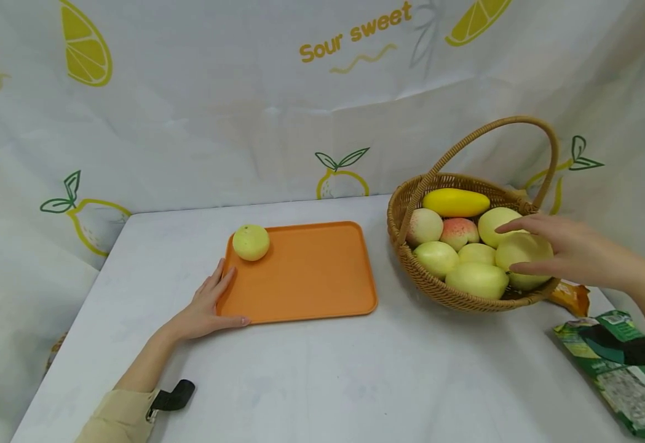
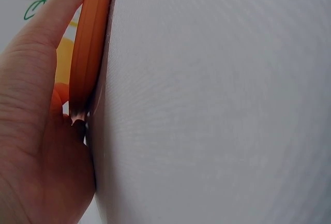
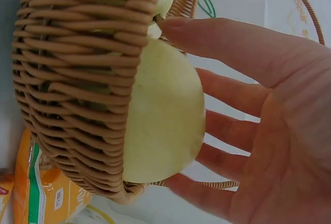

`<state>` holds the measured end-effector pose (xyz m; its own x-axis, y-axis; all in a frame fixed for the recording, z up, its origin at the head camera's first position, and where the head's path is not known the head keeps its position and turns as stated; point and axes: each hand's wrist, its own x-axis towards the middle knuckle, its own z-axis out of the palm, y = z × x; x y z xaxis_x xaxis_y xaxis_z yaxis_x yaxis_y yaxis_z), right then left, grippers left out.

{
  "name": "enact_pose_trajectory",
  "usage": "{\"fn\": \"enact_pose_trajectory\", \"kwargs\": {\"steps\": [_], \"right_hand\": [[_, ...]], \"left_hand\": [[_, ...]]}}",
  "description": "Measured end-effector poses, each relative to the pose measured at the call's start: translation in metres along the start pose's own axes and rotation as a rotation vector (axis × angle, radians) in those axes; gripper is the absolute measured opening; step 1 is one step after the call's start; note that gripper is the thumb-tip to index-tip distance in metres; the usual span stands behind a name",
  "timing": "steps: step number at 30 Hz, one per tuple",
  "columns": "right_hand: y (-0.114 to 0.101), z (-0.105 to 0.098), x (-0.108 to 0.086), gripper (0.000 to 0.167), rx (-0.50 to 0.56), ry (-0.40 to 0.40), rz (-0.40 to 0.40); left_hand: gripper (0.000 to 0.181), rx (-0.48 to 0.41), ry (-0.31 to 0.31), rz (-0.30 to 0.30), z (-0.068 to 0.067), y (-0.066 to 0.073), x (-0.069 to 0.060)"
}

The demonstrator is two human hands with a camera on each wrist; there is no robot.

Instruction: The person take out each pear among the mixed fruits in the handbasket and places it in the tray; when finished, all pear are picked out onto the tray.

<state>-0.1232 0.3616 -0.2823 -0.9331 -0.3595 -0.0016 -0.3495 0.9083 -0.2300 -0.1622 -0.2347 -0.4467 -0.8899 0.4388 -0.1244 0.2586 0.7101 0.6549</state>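
An orange tray [image 1: 305, 271] lies on the white table with a pale yellow-green round fruit [image 1: 251, 242] at its far left corner. My left hand [image 1: 207, 307] rests at the tray's near left corner, fingers along the left side and thumb at the front edge. My right hand [image 1: 573, 249] reaches over the wicker basket [image 1: 433, 286], thumb and fingers round a large pale yellow-green round fruit [image 3: 163, 115]. A gap shows between palm and fruit in the right wrist view. Other fruits lie in the basket, among them a yellow elongated one [image 1: 455, 202] and a reddish peach [image 1: 459, 233].
The basket's tall handle [image 1: 499, 126] arches over the fruits. To its right lie an orange packet [image 1: 572, 298] and a green bag [image 1: 621, 375]. A white cloth with lemon prints [image 1: 245, 123] hangs behind the table.
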Motion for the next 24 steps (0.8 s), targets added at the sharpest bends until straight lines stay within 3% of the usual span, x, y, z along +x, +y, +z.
{"fn": "enact_pose_trajectory", "kwargs": {"steps": [7, 20, 24], "right_hand": [[0.015, 0.006, 0.003, 0.08, -0.008, -0.142, 0.042], [0.017, 0.008, 0.008, 0.08, -0.022, -0.146, -0.008], [0.015, 0.006, 0.01, 0.086, -0.019, -0.113, 0.013]], "left_hand": [[0.111, 0.0, 0.005, 0.016, 0.001, -0.001, 0.0], [0.11, -0.002, -0.002, -0.01, -0.001, 0.001, 0.0], [0.109, -0.003, -0.004, -0.015, -0.001, 0.002, -0.001]]}}
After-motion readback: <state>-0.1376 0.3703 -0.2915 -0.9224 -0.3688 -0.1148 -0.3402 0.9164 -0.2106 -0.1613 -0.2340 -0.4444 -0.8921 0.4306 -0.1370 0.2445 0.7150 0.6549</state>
